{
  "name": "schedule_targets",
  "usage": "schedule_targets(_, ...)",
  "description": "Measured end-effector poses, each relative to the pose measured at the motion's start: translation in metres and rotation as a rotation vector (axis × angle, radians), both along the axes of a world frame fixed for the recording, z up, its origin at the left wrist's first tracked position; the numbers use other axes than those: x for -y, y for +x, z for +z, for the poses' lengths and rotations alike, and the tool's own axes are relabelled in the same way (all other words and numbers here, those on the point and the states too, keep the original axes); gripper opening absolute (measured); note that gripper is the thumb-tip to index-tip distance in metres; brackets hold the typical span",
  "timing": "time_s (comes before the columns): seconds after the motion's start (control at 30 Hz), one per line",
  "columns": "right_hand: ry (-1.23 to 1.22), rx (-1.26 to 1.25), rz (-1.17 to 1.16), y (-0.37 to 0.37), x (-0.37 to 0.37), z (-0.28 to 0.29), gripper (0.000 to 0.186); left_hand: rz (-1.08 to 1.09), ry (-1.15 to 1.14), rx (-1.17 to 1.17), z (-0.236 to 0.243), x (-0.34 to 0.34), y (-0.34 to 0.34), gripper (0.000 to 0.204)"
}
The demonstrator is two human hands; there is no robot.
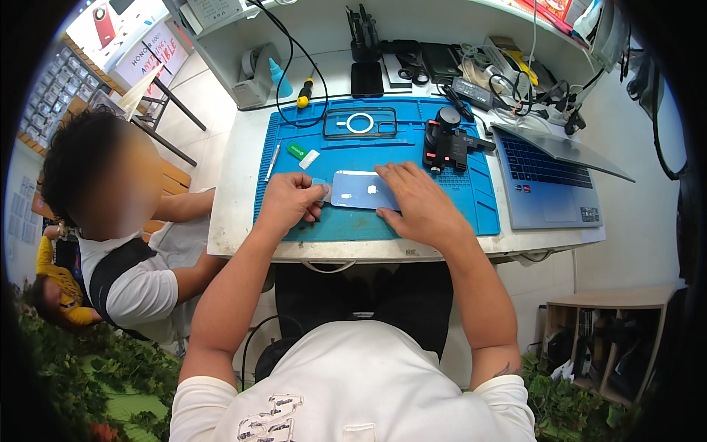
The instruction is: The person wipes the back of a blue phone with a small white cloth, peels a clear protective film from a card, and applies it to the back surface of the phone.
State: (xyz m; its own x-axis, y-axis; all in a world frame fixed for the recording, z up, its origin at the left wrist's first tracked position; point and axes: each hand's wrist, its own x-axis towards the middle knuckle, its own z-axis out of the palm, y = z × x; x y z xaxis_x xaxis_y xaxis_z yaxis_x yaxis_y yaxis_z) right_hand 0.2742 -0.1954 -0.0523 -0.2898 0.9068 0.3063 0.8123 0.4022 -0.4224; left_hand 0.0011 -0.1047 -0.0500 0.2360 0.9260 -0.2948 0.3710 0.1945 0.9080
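A light blue smartphone (359, 189) lies back up on the blue repair mat (294, 228). My right hand (420, 202) grips its right end, fingers over the far edge and thumb at the near edge. At the phone's left end, my left hand (289, 200) pinches a small thin flat piece (325, 193), bluish and grey; its kind is too small to tell. Farther back on the mat lies a clear phone case (387, 124) with a white ring. A green-and-white small item (302, 155) and a slim pen-like tool (273, 162) rest left of the phone.
A black clamp-like device (446, 144) stands on the mat's right. Beside it is an open laptop (549, 177). Cables and chargers (508, 81) pile up at the back right. A yellow-black screwdriver (304, 93) and blue bottle (279, 78) stand back left. Another person (140, 272) sits at my left.
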Motion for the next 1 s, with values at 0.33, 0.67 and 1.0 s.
schedule_targets(0.33,0.013,-0.053,-0.004,0.006,0.000,-0.008,0.073,-0.025,0.060,-0.150,0.004,-0.002,0.004,0.026)
schedule_targets(0.67,0.041,-0.115,-0.015,0.009,0.000,-0.017,0.074,0.007,0.126,-0.206,0.015,0.005,0.011,0.027)
schedule_targets(1.0,0.034,-0.129,-0.021,0.009,0.002,-0.017,0.075,-0.013,0.104,-0.190,0.007,0.002,0.011,0.030)
